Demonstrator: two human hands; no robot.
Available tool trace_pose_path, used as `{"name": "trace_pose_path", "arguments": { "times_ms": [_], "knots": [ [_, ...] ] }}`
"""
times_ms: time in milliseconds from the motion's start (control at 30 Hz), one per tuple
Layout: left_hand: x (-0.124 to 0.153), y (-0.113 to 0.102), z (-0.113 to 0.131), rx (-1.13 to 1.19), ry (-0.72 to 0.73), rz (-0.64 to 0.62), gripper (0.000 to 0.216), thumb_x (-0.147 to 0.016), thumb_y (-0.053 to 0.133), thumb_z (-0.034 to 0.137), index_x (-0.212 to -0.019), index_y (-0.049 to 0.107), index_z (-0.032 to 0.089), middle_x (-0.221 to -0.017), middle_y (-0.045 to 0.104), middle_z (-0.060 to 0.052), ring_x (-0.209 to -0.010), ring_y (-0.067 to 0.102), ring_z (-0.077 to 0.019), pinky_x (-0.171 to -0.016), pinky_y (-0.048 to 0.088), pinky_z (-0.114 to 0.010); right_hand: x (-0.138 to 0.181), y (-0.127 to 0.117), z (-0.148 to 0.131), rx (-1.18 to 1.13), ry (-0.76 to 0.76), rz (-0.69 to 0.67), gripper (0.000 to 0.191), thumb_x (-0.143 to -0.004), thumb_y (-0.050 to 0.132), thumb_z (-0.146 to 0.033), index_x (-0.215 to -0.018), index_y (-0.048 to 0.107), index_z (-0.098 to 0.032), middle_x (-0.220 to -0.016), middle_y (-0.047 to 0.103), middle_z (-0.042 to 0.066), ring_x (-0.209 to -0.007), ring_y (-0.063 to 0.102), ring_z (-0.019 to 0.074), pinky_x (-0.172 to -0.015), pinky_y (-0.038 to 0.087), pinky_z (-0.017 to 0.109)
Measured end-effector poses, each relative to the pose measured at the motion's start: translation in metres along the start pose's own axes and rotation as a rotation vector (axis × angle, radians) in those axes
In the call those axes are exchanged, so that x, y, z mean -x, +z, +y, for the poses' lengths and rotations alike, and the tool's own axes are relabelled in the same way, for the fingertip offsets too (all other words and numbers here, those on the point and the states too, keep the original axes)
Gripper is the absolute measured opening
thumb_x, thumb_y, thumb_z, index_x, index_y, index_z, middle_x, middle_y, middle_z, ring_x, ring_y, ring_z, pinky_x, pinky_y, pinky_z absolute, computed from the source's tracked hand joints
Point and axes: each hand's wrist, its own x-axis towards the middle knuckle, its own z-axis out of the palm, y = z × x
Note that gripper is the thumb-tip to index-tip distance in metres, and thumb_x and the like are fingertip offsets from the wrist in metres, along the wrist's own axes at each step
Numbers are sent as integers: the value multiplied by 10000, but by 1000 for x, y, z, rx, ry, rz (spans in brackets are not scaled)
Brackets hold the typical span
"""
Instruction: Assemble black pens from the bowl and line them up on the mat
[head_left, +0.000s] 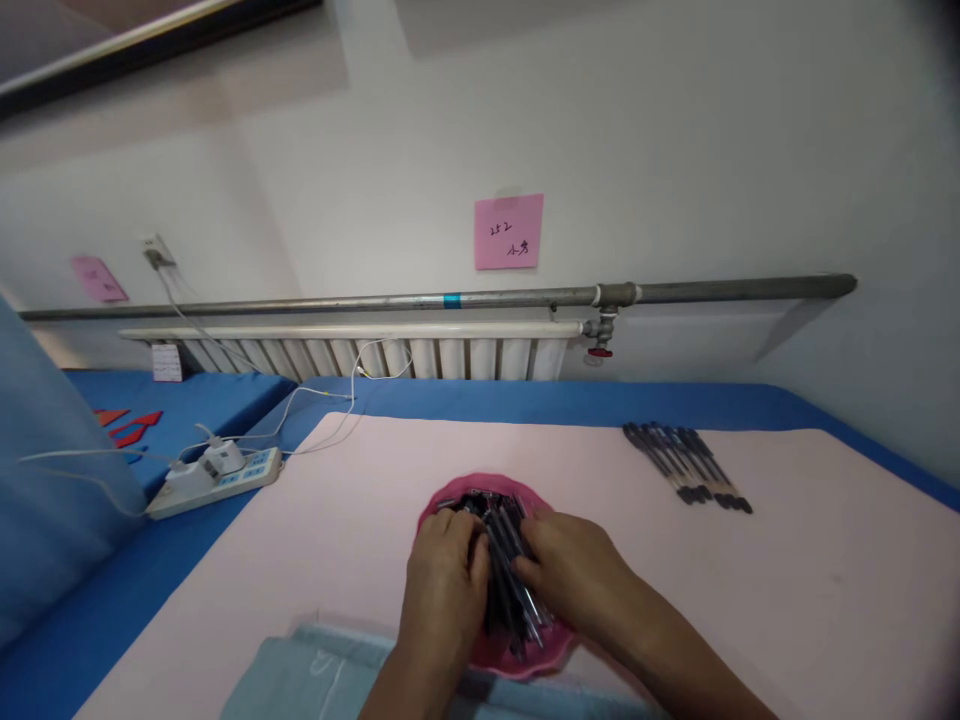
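Note:
A pink bowl (450,497) sits on the pale pink table mat, filled with several dark pens (504,540). Both my hands are in the bowl. My left hand (444,590) curls its fingers over the pens on the left side. My right hand (574,575) pinches into the pile from the right, fingers closed on pens. Which single pen each hand holds is hidden by the fingers.
A neat row of several black pens (686,465) lies on the mat at the right. A white power strip (217,478) with chargers and cables lies at the left on the blue cloth. A light blue cloth (300,675) lies at the near edge. A radiator (375,355) runs along the wall.

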Motion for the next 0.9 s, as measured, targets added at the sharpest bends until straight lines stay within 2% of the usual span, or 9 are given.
{"name": "trace_pose_path", "arguments": {
  "times_ms": [200, 333, 433, 467, 533, 600, 700, 767, 900],
  "knots": [
    [-5, -8, -4, 182, -123, -13, 168, -803, 471, 165, -817, 636, 188, -857, 646, -48, -828, 572, -197, -774, 423, -347, -3, 8, 3, -122, 2, 48, 183, -711, 492, -155, -722, 674, -169, -759, 713, 76, -659, 623, 202, -516, 258, 264],
    [-8, -10, -5, 566, -304, -124, 179, -809, 510, 297, -803, 639, 173, -705, 610, -11, -643, 548, -139, -601, 420, -263, -3, 0, 2, -432, -12, 116, 145, -728, 517, -198, -675, 651, -182, -677, 677, 21, -619, 579, 157, -523, 310, 241],
    [-8, -7, -3, 869, -379, -260, 235, -775, 574, 367, -802, 643, 144, -662, 585, 1, -549, 498, -96, -515, 394, -219, 1, -8, -5, -636, -81, 79, 147, -722, 526, -175, -645, 651, -188, -645, 658, -8, -591, 564, 131, -521, 339, 225],
    [-8, -7, -2, 955, -392, -277, 242, -757, 603, 372, -797, 643, 137, -676, 594, -3, -553, 502, -88, -523, 403, -210, 2, -10, -7, -689, -115, 55, 158, -731, 520, -171, -643, 651, -189, -650, 658, -11, -590, 566, 127, -522, 350, 221],
    [-9, -8, -3, 1071, -435, -228, 258, -720, 652, 378, -787, 635, 130, -702, 614, -11, -588, 534, -87, -551, 429, -200, 4, -12, -7, -748, -162, 49, 177, -771, 503, -196, -675, 652, -190, -681, 666, -8, -613, 578, 127, -544, 374, 219],
    [-11, -12, -6, 1092, -496, -111, 294, -692, 678, 406, -786, 619, 134, -693, 624, -12, -610, 568, -102, -558, 453, -206, 3, -11, -2, -659, -134, 114, 180, -795, 492, -215, -714, 651, -190, -717, 672, 4, -657, 589, 143, -583, 385, 233],
    [-15, -21, -12, 1051, -549, 11, 334, -671, 681, 448, -784, 590, 148, -623, 604, 13, -538, 569, -107, -514, 465, -221, -1, -4, 5, -316, -28, 155, 173, -776, 486, -183, -718, 650, -183, -735, 675, 38, -686, 597, 184, -584, 354, 267],
    [-16, -24, -15, 1033, -538, 14, 328, -685, 659, 459, -776, 572, 157, -580, 578, 33, -464, 536, -94, -464, 445, -216, -2, 2, 3, -163, 1, 86, 176, -767, 484, -182, -733, 657, -176, -751, 686, 66, -677, 612, 209, -555, 328, 279],
    [-14, -20, -16, 955, -447, -49, 310, -753, 582, 473, -750, 550, 165, -551, 557, 42, -401, 485, -75, -409, 397, -200, 0, 10, -8, -83, 10, 23, 204, -778, 480, -198, -828, 674, -161, -850, 710, 104, -717, 647, 238, -553, 333, 290]
  ]
}}
